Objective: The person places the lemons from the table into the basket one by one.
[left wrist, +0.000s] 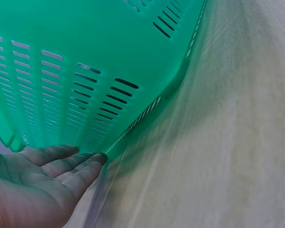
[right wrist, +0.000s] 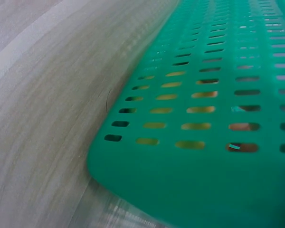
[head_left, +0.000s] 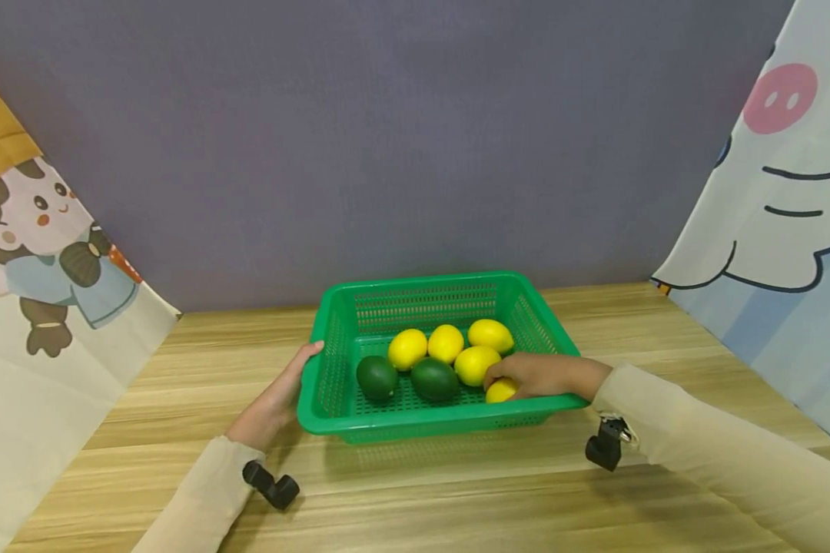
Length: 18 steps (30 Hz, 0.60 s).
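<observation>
A green plastic basket (head_left: 408,418) with slotted walls holds several lemons (head_left: 408,349) and two dark green avocados (head_left: 434,379), (head_left: 376,377). My right hand (head_left: 536,373) reaches over the front right rim and grips a lemon (head_left: 501,390) low in that corner. In the right wrist view the basket wall (right wrist: 171,161) hides most of this hand; yellow shows through the slots. My left hand (head_left: 283,392) is at the basket's left side, thumb by the rim. In the left wrist view its fingers (left wrist: 83,178) reach out, fairly straight, along the slotted wall (left wrist: 123,47).
The basket stands on a wood-grain table (head_left: 415,499). A grey-purple panel (head_left: 415,153) rises behind it. Cloths with cartoon figures hang at the left (head_left: 62,253) and right (head_left: 788,215). Small black devices are strapped to both wrists.
</observation>
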Each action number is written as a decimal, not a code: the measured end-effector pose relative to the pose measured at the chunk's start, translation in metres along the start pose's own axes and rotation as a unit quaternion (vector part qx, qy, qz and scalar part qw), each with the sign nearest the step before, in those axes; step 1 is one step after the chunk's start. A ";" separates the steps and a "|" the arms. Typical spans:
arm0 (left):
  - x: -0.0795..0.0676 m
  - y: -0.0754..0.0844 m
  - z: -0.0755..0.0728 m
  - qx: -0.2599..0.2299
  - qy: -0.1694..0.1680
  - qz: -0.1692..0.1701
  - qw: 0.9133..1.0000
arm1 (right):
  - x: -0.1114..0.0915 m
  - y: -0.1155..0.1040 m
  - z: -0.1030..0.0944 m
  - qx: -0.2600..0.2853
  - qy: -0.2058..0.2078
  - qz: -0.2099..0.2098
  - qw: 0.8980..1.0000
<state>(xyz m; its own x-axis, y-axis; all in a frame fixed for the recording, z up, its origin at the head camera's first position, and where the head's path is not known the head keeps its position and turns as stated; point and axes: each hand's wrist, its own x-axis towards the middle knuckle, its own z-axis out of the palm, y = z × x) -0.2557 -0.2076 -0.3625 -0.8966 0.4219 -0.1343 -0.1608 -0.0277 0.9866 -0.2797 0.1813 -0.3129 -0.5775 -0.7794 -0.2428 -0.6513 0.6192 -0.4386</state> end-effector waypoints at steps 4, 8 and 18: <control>0.001 -0.001 0.000 -0.004 0.000 0.000 1.000 | 0.000 0.000 0.000 -0.004 0.008 -0.011 1.000; 0.000 0.000 0.000 -0.009 0.000 0.002 1.000 | 0.000 0.000 0.000 -0.012 0.029 -0.036 0.999; -0.001 0.000 -0.002 -0.016 -0.006 0.001 1.000 | -0.004 0.001 -0.002 0.016 0.091 -0.063 0.994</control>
<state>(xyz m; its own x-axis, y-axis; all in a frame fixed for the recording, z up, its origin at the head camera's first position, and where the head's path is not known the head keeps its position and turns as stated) -0.2552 -0.2098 -0.3628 -0.8914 0.4335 -0.1319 -0.1730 -0.0567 0.9833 -0.2791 0.1855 -0.3111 -0.5741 -0.8184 -0.0248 -0.7098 0.5125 -0.4833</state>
